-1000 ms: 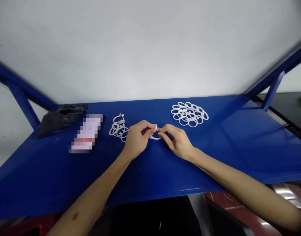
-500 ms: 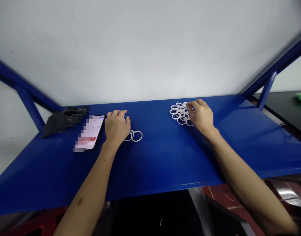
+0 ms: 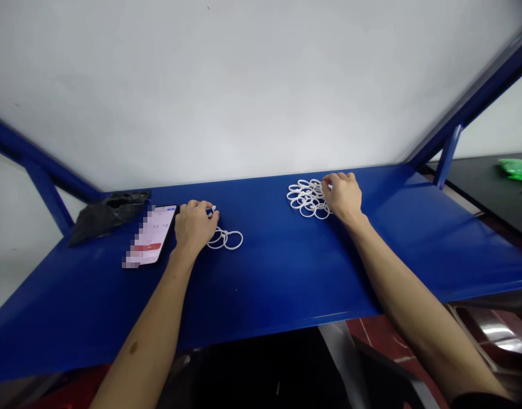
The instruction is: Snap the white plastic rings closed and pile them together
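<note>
My left hand [image 3: 193, 225] rests on a small cluster of white plastic rings [image 3: 226, 238] at the left of the blue table [image 3: 286, 272], fingers curled over them; a white ring end shows at my fingertips. My right hand [image 3: 342, 196] is on the right edge of a larger pile of white rings [image 3: 304, 198] near the back of the table, fingers bent and pinching at a ring there.
A phone [image 3: 150, 234] with a lit screen lies left of my left hand. A crumpled black bag [image 3: 107, 213] sits at the back left. Blue frame posts rise at both sides; a white wall stands behind. A green object [image 3: 516, 167] lies on a dark surface far right.
A second ago both hands held one ring together at the centre. They parted: the left went to the left cluster and the right to the far pile, where each stays now.
</note>
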Demonstrator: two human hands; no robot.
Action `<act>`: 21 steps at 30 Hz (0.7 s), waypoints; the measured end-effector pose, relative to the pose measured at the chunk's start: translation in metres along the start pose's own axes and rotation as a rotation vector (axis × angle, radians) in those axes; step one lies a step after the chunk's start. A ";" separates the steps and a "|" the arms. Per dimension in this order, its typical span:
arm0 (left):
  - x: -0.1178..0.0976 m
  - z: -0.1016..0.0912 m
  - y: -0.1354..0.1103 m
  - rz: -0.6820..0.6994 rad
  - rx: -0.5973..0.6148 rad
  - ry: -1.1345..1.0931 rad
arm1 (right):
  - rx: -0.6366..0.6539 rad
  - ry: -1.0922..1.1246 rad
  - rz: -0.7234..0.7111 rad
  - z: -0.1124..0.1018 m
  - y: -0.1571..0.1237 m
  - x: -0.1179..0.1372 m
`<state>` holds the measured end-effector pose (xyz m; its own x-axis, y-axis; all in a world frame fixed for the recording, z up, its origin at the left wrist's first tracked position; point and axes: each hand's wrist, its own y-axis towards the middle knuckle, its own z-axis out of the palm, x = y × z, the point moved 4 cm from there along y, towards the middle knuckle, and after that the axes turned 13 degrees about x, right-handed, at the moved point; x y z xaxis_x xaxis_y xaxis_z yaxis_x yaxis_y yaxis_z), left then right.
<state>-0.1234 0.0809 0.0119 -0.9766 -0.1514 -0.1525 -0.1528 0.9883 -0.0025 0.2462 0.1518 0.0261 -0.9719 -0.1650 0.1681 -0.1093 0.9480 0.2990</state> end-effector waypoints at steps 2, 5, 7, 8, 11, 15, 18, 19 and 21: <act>-0.001 0.000 -0.001 -0.006 0.004 -0.005 | -0.025 0.000 0.011 -0.007 -0.002 0.003; -0.002 -0.002 -0.004 -0.007 -0.018 -0.009 | -0.061 0.007 -0.012 -0.016 -0.006 0.011; -0.003 -0.003 -0.005 0.012 -0.023 -0.018 | -0.063 0.026 -0.072 -0.018 -0.010 0.020; -0.003 -0.002 -0.005 0.028 -0.017 -0.024 | -0.053 0.042 -0.118 -0.018 -0.013 0.026; -0.003 -0.003 -0.005 0.061 -0.020 -0.031 | 0.001 0.102 -0.296 -0.014 -0.024 0.050; -0.007 -0.014 -0.010 0.097 -0.101 -0.126 | 0.087 0.167 -0.550 -0.009 -0.044 0.084; -0.014 -0.026 -0.016 0.110 -0.122 -0.349 | 0.150 0.186 -0.664 -0.008 -0.056 0.103; -0.016 -0.029 -0.018 0.111 -0.117 -0.429 | 0.172 0.190 -0.687 -0.008 -0.059 0.108; -0.021 -0.031 -0.021 0.133 -0.084 -0.606 | 0.212 0.202 -0.721 -0.006 -0.063 0.114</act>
<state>-0.1040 0.0631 0.0455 -0.7326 0.0362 -0.6797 -0.0711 0.9890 0.1293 0.1436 0.0712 0.0324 -0.5911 -0.7875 0.1747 -0.7569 0.6164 0.2174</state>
